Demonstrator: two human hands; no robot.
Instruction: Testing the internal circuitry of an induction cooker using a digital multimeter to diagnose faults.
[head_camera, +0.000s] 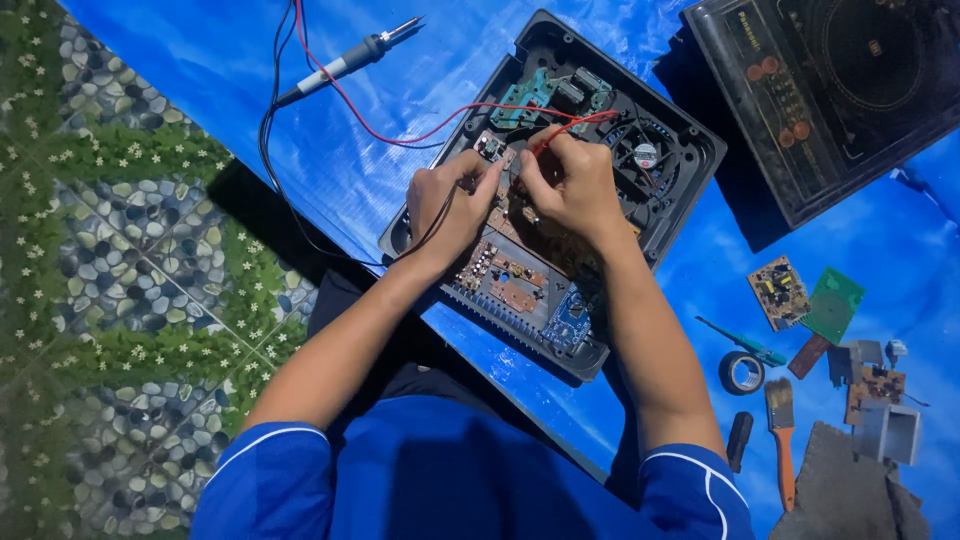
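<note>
At frame centre, our left hand (447, 205) pinches a black wire (300, 225) and our right hand (565, 180) pinches a red wire (400, 130) over the circuit board (520, 285) inside the opened black appliance case (690, 170). A soldering iron (350, 60) lies upper left; a tape roll (741, 372) lies lower right.

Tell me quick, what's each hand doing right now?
Left hand: fingers closed, pinching a probe on the circuit board.
Right hand: fingers closed on the red-wired probe.
</note>
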